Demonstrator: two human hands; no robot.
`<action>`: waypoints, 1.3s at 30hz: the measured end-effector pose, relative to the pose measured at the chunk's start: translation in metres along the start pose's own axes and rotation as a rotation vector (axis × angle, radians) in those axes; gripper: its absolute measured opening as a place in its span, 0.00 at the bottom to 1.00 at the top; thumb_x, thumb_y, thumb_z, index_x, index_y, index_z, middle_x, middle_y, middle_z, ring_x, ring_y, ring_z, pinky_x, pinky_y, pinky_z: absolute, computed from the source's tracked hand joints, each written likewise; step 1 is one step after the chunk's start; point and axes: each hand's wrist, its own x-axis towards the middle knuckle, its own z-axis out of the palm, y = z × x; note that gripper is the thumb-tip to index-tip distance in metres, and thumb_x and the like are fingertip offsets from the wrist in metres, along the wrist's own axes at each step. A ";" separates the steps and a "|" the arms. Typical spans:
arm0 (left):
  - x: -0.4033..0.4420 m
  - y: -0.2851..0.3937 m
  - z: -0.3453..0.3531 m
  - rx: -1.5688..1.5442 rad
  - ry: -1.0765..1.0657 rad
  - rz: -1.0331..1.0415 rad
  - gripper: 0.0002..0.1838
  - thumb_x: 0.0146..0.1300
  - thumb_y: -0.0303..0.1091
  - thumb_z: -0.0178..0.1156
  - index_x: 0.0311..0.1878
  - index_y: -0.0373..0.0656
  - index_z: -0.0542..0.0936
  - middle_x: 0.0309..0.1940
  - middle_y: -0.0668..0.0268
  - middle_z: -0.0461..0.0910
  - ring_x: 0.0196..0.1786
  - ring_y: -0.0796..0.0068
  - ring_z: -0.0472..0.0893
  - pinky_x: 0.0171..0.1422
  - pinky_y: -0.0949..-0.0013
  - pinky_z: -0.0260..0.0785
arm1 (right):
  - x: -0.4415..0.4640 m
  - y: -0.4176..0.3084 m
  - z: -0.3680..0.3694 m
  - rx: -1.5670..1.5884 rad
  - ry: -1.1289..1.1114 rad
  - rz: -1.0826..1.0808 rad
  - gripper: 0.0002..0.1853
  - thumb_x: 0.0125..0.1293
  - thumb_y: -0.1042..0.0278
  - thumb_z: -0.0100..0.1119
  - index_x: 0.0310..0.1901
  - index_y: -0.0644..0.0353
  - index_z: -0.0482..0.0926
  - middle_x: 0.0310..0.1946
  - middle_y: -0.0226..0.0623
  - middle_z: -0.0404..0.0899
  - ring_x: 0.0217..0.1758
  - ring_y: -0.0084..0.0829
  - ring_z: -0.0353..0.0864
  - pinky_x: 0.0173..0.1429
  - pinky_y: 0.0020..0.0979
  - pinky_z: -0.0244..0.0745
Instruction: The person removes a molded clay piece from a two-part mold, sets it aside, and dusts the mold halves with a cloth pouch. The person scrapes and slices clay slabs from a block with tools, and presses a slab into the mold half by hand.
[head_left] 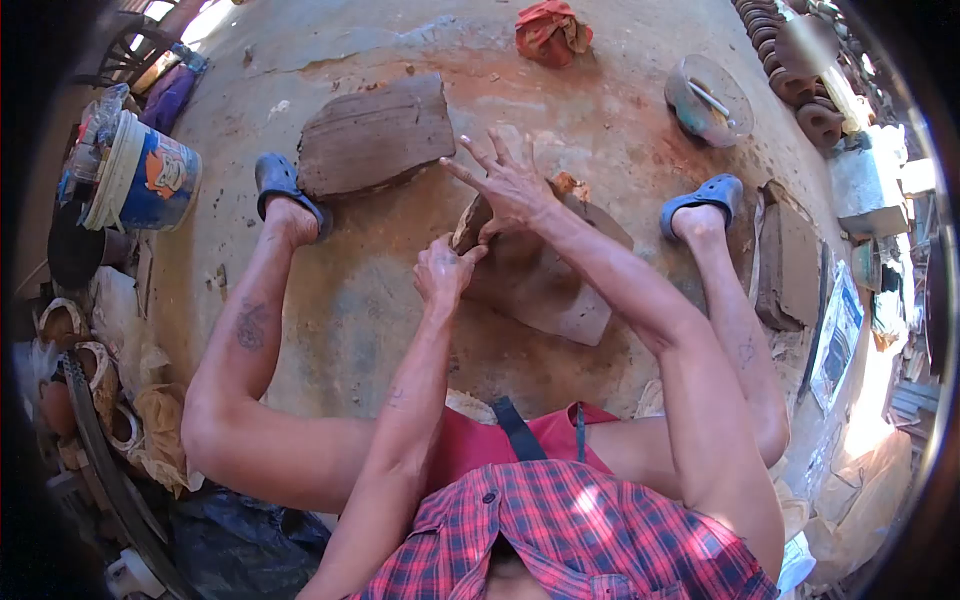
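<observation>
On the floor between my feet stands a brown clay piece (467, 222) with a raised, rough edge. My left hand (443, 272) is closed at its near left edge, the thumb pressed against the clay. My right hand (515, 192) reaches over the top with its fingers spread apart; its thumb points down close to the clay, and I cannot tell if it touches. My right hand and forearm hide part of the piece. A flat grey-brown slab (575, 315) lies beneath and in front of it. Ahead to the left rests a large brown clay block (375, 138).
A red cloth (552, 35) lies at the back. A clear bowl (735, 118) holding a white stick sits back right. A blue-and-white bucket (150, 175) stands at left. Another clay block (787, 258) lies beyond my right foot. Stacked clay rings (765, 40) line the far right.
</observation>
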 end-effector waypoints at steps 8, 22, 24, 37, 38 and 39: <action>-0.016 -0.001 0.000 -0.128 -0.104 -0.096 0.33 0.47 0.52 0.84 0.49 0.35 0.88 0.43 0.43 0.90 0.49 0.42 0.90 0.57 0.48 0.81 | -0.002 -0.017 0.003 -0.031 0.002 -0.106 0.82 0.27 0.31 0.88 0.86 0.20 0.44 0.89 0.37 0.44 0.90 0.63 0.39 0.77 0.87 0.47; -0.009 0.000 -0.026 -0.296 -0.422 -0.071 0.35 0.57 0.61 0.75 0.54 0.38 0.89 0.46 0.54 0.92 0.52 0.60 0.89 0.60 0.59 0.78 | -0.012 -0.039 0.010 0.002 -0.079 -0.192 0.75 0.35 0.44 0.88 0.86 0.20 0.48 0.90 0.33 0.41 0.91 0.59 0.38 0.78 0.86 0.46; -0.020 -0.006 -0.021 -0.293 -0.336 0.045 0.37 0.59 0.63 0.73 0.59 0.38 0.86 0.50 0.53 0.90 0.55 0.58 0.88 0.62 0.58 0.77 | -0.027 -0.035 0.005 0.026 0.031 -0.096 0.68 0.42 0.45 0.87 0.85 0.22 0.54 0.88 0.37 0.48 0.89 0.60 0.46 0.76 0.87 0.48; -0.056 -0.019 0.017 -0.459 -0.413 -0.076 0.49 0.61 0.64 0.73 0.69 0.29 0.75 0.64 0.42 0.82 0.68 0.48 0.81 0.73 0.54 0.71 | -0.233 -0.018 0.013 0.642 -0.002 1.383 0.67 0.49 0.49 0.87 0.83 0.63 0.52 0.61 0.69 0.81 0.67 0.62 0.81 0.68 0.51 0.79; -0.057 -0.018 0.014 -0.486 -0.433 -0.094 0.47 0.61 0.62 0.75 0.68 0.30 0.76 0.63 0.44 0.83 0.67 0.51 0.82 0.72 0.55 0.71 | -0.240 -0.020 0.033 0.546 0.076 1.319 0.68 0.46 0.49 0.89 0.82 0.63 0.54 0.55 0.67 0.85 0.61 0.64 0.85 0.64 0.53 0.81; -0.056 -0.021 0.016 -0.483 -0.437 -0.098 0.47 0.61 0.62 0.75 0.68 0.30 0.76 0.63 0.44 0.83 0.67 0.51 0.82 0.72 0.55 0.71 | -0.241 -0.018 0.033 0.547 0.070 1.322 0.68 0.46 0.49 0.89 0.82 0.63 0.54 0.55 0.67 0.85 0.61 0.64 0.85 0.64 0.53 0.81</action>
